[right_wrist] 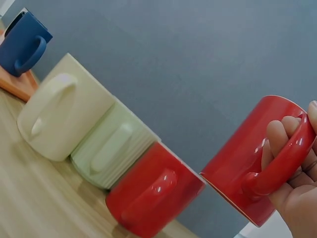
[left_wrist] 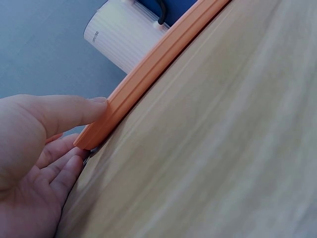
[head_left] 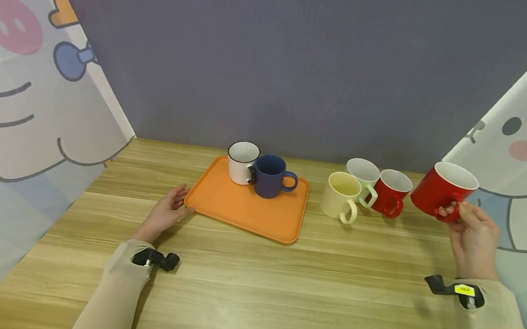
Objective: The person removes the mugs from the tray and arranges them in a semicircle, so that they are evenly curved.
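Note:
My right hand [head_left: 476, 235] grips the handle of a red mug [head_left: 437, 189], white inside, which is held up and tilted at the far right. In the right wrist view its base edge comes right by the rim of a second red mug [right_wrist: 153, 193] standing on the table. My left hand [head_left: 169, 212] rests at the near left corner of an orange tray [head_left: 240, 210], thumb against the rim, fingers loosely extended beside it. On the tray stand a white mug [head_left: 239, 170] with a dark rim and a dark blue mug [head_left: 269, 178].
A cream mug [head_left: 336, 198] and a pale green mug [head_left: 360, 171] stand close together between the tray and the standing red mug. Behind the wooden table [head_left: 251, 290] rises a grey wall [head_left: 273, 65]. Printed cartoon cloths [head_left: 25, 110] hang at both sides.

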Action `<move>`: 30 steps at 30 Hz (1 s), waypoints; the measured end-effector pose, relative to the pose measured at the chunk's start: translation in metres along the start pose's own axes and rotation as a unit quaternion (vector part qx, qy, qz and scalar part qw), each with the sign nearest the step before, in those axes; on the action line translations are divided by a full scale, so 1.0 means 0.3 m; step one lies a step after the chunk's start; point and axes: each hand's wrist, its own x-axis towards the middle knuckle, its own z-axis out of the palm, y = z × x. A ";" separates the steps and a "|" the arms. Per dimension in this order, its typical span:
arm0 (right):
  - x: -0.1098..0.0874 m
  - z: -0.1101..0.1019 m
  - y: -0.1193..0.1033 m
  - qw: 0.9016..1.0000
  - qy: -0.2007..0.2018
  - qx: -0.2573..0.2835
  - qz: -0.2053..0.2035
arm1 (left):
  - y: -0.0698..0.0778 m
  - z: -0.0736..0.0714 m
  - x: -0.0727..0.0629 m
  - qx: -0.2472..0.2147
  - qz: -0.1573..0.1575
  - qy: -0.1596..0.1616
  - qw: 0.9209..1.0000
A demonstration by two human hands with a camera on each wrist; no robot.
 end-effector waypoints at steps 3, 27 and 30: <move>-0.002 -0.018 -0.004 1.000 0.004 0.000 0.002 | 0.001 0.000 -0.003 -0.001 0.006 0.001 1.000; -0.026 -0.138 0.045 0.995 0.025 -0.026 0.093 | 0.012 -0.001 -0.002 0.001 -0.001 0.001 1.000; -0.028 -0.149 0.055 0.994 0.020 -0.036 0.102 | 0.047 0.002 -0.015 0.000 0.002 -0.001 1.000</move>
